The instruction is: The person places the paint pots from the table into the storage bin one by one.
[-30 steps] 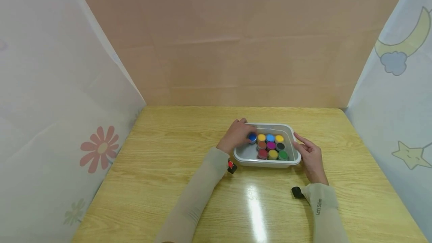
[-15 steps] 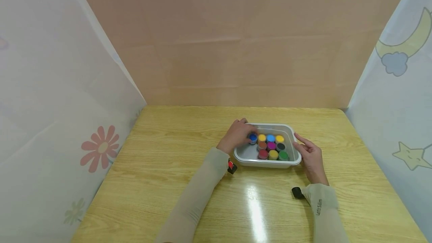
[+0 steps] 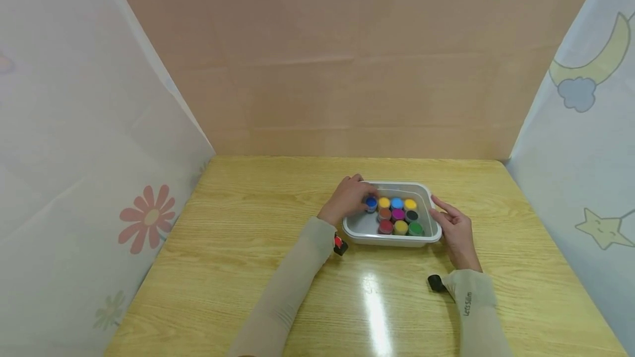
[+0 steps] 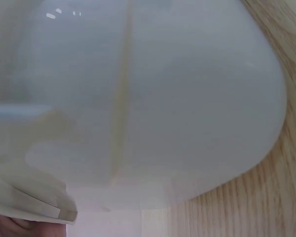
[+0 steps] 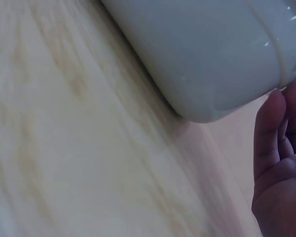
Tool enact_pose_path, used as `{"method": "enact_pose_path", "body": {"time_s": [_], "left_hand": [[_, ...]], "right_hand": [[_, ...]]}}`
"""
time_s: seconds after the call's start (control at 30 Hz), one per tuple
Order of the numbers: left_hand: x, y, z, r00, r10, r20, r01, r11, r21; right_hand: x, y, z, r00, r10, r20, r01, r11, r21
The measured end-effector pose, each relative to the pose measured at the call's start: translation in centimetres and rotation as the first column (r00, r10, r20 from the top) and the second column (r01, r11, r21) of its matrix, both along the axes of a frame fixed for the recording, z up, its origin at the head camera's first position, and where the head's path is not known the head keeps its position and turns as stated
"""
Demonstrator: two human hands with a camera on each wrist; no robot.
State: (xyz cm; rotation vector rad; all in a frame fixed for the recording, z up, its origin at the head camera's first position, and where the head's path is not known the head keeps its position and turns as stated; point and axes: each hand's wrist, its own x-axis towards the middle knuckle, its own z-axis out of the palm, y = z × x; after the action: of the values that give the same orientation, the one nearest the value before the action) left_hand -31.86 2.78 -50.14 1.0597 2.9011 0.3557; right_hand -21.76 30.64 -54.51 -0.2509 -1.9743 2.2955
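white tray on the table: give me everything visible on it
The white tray is a shallow, rounded-corner rectangular tub, plastic by its look, with a rolled rim, sitting flat on the wooden table. It holds ten small paint pots packed toward its right; the near-left floor is bare. The left hand reaches over its left rim, pinching the dark blue pot. The right hand rests open against its right wall.
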Motion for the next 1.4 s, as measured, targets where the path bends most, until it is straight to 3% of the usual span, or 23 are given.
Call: {"method": "enact_pose_path", "body": {"time_s": [0.23, 0.67, 0.9, 1.03, 1.17, 1.4], "left_hand": [[0.0, -0.1, 0.2, 1.000, -0.002, 0.011, 0.002, 1.000, 0.012], [-0.2, -1.3, 0.3, 1.000, -0.005, 0.008, 0.003, 0.988, 0.156], [0.9, -3.2, 0.9, 1.000, -0.002, -0.006, 0.004, 0.958, 0.286], [1.8, -4.9, 0.6, 1.000, 0.011, -0.011, -0.006, 0.935, 0.356], [2.9, -6.4, 0.0, 0.999, 0.022, 0.034, -0.034, 0.920, 0.389], [4.2, -7.7, -0.5, 0.998, 0.016, 0.058, -0.040, 0.897, 0.440]], "right_hand": [[0.0, 0.0, 0.2, 1.000, 0.002, -0.002, -0.002, 1.000, -0.001], [-0.2, 0.1, 0.3, 1.000, 0.004, 0.001, -0.004, 1.000, 0.010], [-0.2, 0.1, 0.4, 1.000, 0.000, 0.001, 0.000, 1.000, 0.002], [-0.1, 0.0, 0.3, 1.000, -0.007, 0.012, 0.007, 1.000, 0.011], [0.0, -0.1, 0.2, 1.000, -0.010, 0.024, 0.010, 1.000, 0.017], [0.1, 0.0, 0.3, 0.999, -0.010, 0.034, 0.009, 0.999, 0.041]]}}
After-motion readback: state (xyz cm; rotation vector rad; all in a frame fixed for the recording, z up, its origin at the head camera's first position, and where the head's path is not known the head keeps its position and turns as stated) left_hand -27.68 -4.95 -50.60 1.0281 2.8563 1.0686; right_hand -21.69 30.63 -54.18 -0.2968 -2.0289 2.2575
